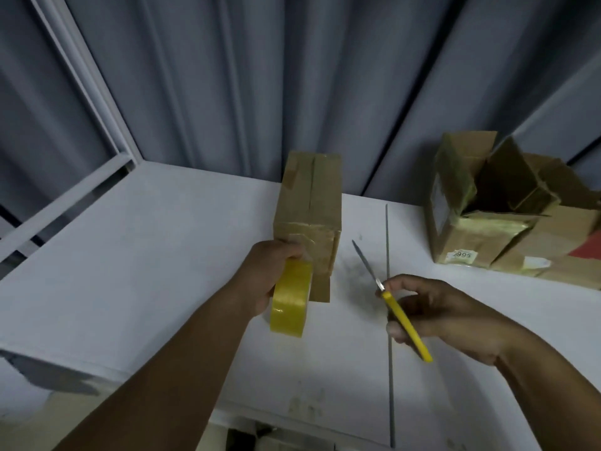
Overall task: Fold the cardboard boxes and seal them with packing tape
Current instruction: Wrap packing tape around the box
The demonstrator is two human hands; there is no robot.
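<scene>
Left hand (268, 276) grips yellow packing tape roll (290, 299), fingers curled through and around it, with the roll held on edge just above the desk (136, 255). The roll sits right against the near end of the closed cardboard box (309, 203). A clear strip seems to run from roll to box end, but it is too blurred to be sure. The box lies mid-desk with its long side pointing away from the camera; the top seam is taped and shiny tape is wrapped over the near end. Right hand (450, 317) pinches a yellow-handled utility knife (406, 323) between thumb and fingers. Its blade is out and points up-left toward the box, apart from it and touching nothing. The knife hangs over a dark seam (388, 242) that runs front to back across the white desk. Grey smudges mark the desk surface near the blade. At far right on the desk are two opened cardboard boxes (487, 209), flaps up and crumpled, touching each other and well apart from the taped box. The nearer one has a white label (462, 255) with digits on its front face. A grey pleated curtain (292, 76) hangs behind the desk. A white frame (81, 102) is at upper left. Both forearms come in from the bottom edge, and the left forearm covers part of the desk front.
</scene>
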